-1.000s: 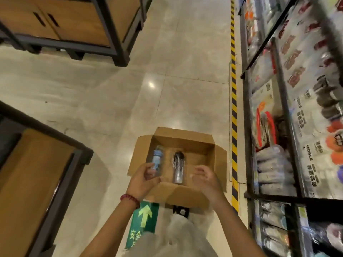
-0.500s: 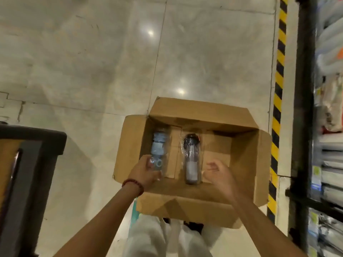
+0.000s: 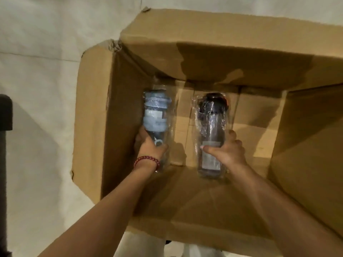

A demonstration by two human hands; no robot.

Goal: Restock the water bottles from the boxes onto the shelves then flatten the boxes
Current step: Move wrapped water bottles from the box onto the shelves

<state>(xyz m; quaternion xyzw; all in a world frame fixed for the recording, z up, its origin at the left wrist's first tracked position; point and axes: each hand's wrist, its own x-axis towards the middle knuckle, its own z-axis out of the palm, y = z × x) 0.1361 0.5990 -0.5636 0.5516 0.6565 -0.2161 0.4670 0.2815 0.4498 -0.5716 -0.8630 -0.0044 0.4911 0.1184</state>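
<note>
Reaching into the open brown cardboard box point(image 3: 185, 52) on the pale floor, both hands are taking hold. Left hand point(image 3: 151, 145) is curling round the lower body of the blue-capped, plastic-wrapped water bottle point(image 3: 156, 112) by the left wall; right hand point(image 3: 225, 153) is gripping the dark, wrapped water bottle point(image 3: 211, 125) mid-body. Both probably handle light and rigid — though the film looks slippery, so gripping the barrel seems best.

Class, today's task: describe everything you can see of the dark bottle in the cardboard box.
The dark bottle lies on its side on the floor of the open cardboard box, its black cap pointing away from the person. Its body looks smoky and see-through, with a pale label near the base. A crinkled clear plastic wrapper covers it. The right hand grips its lower half, thumb across the label. It lies apart from the blue bottle on its left.
</note>
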